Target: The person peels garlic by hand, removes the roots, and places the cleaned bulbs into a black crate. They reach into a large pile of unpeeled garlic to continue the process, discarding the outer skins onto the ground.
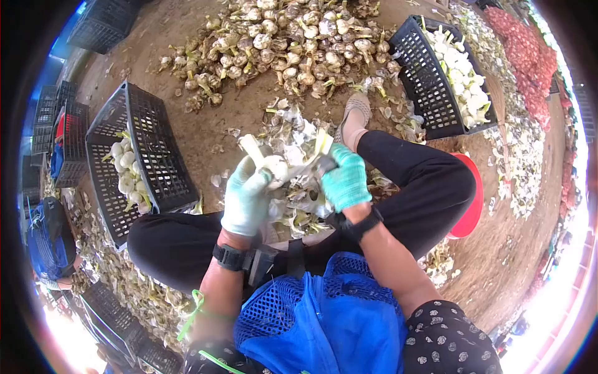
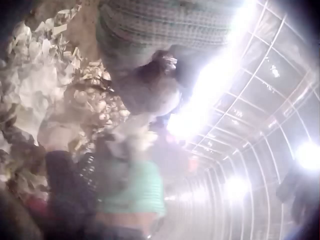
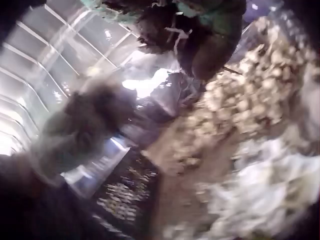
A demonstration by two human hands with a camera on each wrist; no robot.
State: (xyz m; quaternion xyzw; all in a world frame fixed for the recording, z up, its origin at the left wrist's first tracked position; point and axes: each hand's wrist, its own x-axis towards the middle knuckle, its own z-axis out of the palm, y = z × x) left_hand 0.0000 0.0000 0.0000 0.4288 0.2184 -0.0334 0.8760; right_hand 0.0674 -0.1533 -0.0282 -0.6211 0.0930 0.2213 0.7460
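Observation:
My left hand point(image 1: 242, 201), in a pale knit glove, grips a white garlic bulb point(image 1: 274, 167) whose thick stem points up and left. Opposite it, my right hand point(image 1: 346, 179) wears a green glove with a dark, worn thumb tip. Between its thumb and fingers it pinches pale garlic husk point(image 1: 305, 167), which stretches across toward the bulb. In the left wrist view the bulb point(image 2: 165, 102) shows blurred below the left glove, with the right glove point(image 2: 132, 190) facing it. The right wrist view shows the right hand point(image 3: 215, 35) at the top, dark and smeared by motion.
Unpeeled garlic point(image 1: 280, 47) lies heaped on the ground ahead. Black crates with peeled bulbs stand on the left point(image 1: 149, 149) and right point(image 1: 430, 81). Loose husks point(image 1: 299, 206) cover the ground between the legs. A red seat or tub point(image 1: 467, 199) sits beside the right knee.

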